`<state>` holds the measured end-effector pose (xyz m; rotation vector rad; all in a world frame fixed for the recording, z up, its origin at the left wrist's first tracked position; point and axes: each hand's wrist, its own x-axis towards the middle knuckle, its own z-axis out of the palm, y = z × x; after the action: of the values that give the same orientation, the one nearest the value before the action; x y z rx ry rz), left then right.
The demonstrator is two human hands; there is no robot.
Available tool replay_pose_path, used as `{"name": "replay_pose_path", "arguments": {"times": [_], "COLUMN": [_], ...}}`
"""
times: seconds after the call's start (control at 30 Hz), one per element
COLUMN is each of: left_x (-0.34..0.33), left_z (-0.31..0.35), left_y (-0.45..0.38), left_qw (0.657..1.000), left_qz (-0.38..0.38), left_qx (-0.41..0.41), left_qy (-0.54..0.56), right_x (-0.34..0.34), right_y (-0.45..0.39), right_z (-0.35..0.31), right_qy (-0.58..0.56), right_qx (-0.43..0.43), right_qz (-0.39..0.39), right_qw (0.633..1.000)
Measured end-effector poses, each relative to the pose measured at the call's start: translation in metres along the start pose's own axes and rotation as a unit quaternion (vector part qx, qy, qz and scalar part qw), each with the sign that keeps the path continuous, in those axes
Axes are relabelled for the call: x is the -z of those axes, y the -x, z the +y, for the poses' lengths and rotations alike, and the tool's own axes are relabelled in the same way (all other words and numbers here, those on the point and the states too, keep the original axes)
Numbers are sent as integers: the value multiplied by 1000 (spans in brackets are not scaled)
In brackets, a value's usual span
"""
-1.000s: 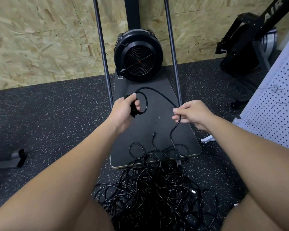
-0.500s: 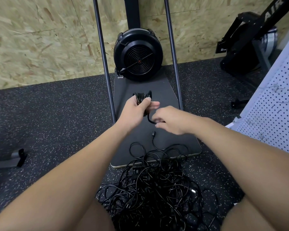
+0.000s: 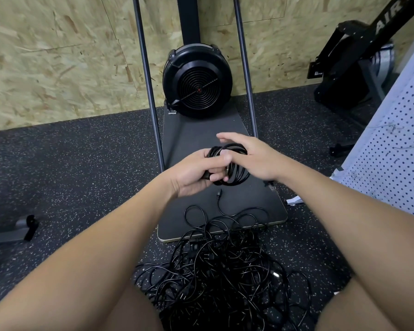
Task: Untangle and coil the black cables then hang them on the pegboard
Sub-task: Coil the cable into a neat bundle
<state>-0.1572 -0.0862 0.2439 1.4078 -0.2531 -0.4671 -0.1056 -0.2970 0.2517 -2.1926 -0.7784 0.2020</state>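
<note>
Speckled rubber floor [image 3: 86,168], chipboard wall [image 3: 58,58] up top.
Left hand [image 3: 196,174] clamped on cable coil [image 3: 234,163]; right hand [image 3: 253,156] spread over it, mid-frame.

light: even, soft, indoor | shadows: faint | blur: slight on hands | edges: wide-angle bowing
</note>
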Motion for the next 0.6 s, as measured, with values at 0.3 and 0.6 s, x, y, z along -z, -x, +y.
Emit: {"name": "replay_pose_path", "arguments": {"times": [0.3, 0.6], "left_x": [3, -19], "left_z": [0, -9], "left_y": [-1, -12], "left_qw": [976, 974], "left_qz": [100, 175], "left_qx": [-4, -20], "left_qy": [-194, -145], "right_x": [-5, 4], "right_y": [-6, -11], "right_z": [-9, -6], "right_qy": [28, -5], "right_qx": [-58, -101], "right_qz": [88, 139], "right_qw": [994, 985]}}
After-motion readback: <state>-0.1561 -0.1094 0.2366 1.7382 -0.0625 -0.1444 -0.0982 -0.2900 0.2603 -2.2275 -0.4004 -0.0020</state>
